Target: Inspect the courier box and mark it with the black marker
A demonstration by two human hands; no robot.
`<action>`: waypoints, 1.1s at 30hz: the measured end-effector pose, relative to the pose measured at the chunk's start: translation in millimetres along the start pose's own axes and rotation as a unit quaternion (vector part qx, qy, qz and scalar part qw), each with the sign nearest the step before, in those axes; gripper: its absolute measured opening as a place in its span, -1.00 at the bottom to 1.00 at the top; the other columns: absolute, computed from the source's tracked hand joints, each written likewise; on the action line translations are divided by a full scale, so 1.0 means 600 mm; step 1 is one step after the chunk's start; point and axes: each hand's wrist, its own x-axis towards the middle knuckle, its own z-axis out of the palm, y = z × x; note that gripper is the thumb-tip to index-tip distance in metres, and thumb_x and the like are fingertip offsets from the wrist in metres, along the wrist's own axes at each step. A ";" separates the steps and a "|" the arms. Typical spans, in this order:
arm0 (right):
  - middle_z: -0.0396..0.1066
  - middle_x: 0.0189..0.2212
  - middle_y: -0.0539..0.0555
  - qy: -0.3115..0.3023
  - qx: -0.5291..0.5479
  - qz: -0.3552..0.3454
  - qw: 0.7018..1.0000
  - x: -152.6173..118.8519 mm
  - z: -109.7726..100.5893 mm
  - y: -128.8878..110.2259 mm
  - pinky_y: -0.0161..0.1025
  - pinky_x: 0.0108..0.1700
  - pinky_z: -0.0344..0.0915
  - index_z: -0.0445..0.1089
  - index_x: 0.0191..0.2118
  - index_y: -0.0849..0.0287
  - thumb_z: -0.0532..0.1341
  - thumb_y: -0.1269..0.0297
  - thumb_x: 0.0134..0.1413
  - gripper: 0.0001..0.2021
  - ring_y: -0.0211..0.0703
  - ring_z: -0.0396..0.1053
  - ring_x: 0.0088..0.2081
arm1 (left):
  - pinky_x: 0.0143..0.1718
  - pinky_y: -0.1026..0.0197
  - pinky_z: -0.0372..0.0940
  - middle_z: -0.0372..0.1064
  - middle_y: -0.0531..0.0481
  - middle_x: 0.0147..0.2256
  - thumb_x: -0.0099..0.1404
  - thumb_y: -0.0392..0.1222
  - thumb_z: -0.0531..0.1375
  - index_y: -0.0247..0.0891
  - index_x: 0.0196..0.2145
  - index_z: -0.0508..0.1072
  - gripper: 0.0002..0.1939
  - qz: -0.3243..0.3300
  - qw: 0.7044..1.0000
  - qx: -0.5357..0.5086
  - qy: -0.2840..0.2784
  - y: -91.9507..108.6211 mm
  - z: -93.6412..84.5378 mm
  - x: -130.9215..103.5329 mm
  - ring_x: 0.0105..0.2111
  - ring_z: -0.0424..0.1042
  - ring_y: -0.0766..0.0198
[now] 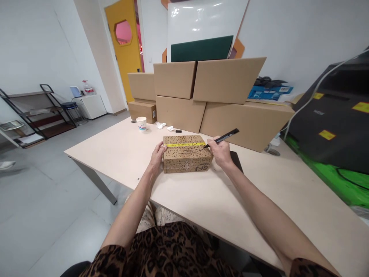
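A small cardboard box [184, 166] covered in black specks lies on the table, with a strip of yellow tape [184, 145] across its top. My left hand [158, 153] grips the box at its left side, thumb near the top edge. In my right hand [219, 152] is a black marker [226, 136], its tip at the right part of the box's top. Dark marks show on that face, too small to read. A short black piece like a marker cap [178, 131] lies behind the box. Beside my right wrist is a flat dark object [236, 161], partly hidden.
Large cardboard boxes [177, 113] are stacked along the table's far side, topped by a dark green box [201, 49]. A paper cup [141, 123] and crumpled tissues [160, 125] stand before them. The pale table [115, 148] ends at the left above grey floor.
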 end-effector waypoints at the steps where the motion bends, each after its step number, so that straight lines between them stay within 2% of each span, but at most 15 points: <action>1: 0.19 -0.64 -0.10 0.004 0.010 0.001 1.000 -0.001 0.000 0.001 -0.28 -0.48 0.16 0.21 -0.52 0.04 0.27 -0.03 -0.05 -0.68 -0.25 0.13 -0.55 | 0.26 -0.07 0.28 0.51 -0.20 0.19 0.15 0.03 0.45 -0.17 0.16 0.49 -0.35 -0.002 1.000 0.001 0.001 0.001 0.000 -0.001 0.28 0.38 -0.13; 6: 0.29 -0.61 -0.05 -0.044 -0.035 -0.030 0.998 -0.004 -0.002 -0.002 -0.25 -0.43 0.19 0.29 -0.53 0.07 0.32 -0.02 -0.09 -0.69 -0.21 0.22 -0.51 | 0.24 -0.05 0.31 0.53 -0.20 0.16 0.13 0.03 0.46 -0.17 0.18 0.49 -0.32 0.000 1.000 -0.015 -0.010 0.001 0.000 -0.002 0.27 0.40 -0.12; 11: 0.20 -0.63 -0.09 -0.042 0.012 -0.011 0.999 -0.006 -0.007 -0.009 -0.26 -0.46 0.18 0.25 -0.52 0.04 0.31 -0.08 -0.07 -0.66 -0.22 0.17 -0.54 | 0.28 -0.04 0.26 0.53 -0.20 0.16 0.13 0.03 0.45 -0.19 0.15 0.51 -0.35 0.011 1.000 -0.009 -0.011 -0.001 -0.002 0.000 0.28 0.39 -0.10; 16: 0.27 -0.62 -0.06 -0.059 -0.058 -0.033 0.996 -0.008 -0.010 -0.012 -0.26 -0.46 0.15 0.29 -0.55 0.06 0.33 0.01 -0.11 -0.71 -0.24 0.19 -0.53 | 0.27 -0.05 0.27 0.52 -0.21 0.17 0.14 0.02 0.45 -0.19 0.16 0.51 -0.35 0.007 1.000 -0.007 -0.006 -0.002 -0.002 0.001 0.28 0.39 -0.11; 21: 0.04 -0.71 -0.19 -0.049 0.054 0.042 0.996 -0.009 -0.017 -0.008 -0.29 -0.60 -0.04 0.20 -0.52 0.02 0.33 -0.05 -0.13 -0.66 -0.32 -0.01 -0.66 | 0.28 -0.06 0.26 0.54 -0.20 0.14 0.13 0.02 0.45 -0.19 0.14 0.51 -0.35 0.002 1.000 -0.006 -0.005 -0.001 0.000 0.001 0.28 0.39 -0.11; 26: 0.27 -0.62 -0.08 -0.077 -0.021 -0.019 0.997 -0.013 -0.027 -0.012 -0.28 -0.49 0.14 0.31 -0.54 0.08 0.36 0.04 -0.11 -0.71 -0.27 0.18 -0.55 | 0.26 -0.04 0.30 0.55 -0.20 0.14 0.16 0.01 0.43 -0.19 0.18 0.47 -0.34 -0.013 1.000 -0.018 -0.009 -0.001 0.003 -0.001 0.26 0.41 -0.11; 33: 0.21 -0.62 -0.11 -0.062 0.000 -0.039 0.997 -0.031 -0.033 -0.016 -0.29 -0.48 0.13 0.27 -0.51 0.07 0.32 -0.03 0.00 -0.66 -0.28 0.14 -0.55 | 0.27 -0.01 0.29 0.53 -0.24 0.15 0.17 0.01 0.42 -0.26 0.20 0.44 -0.32 -0.007 1.000 -0.025 -0.010 -0.005 0.005 0.001 0.23 0.44 -0.08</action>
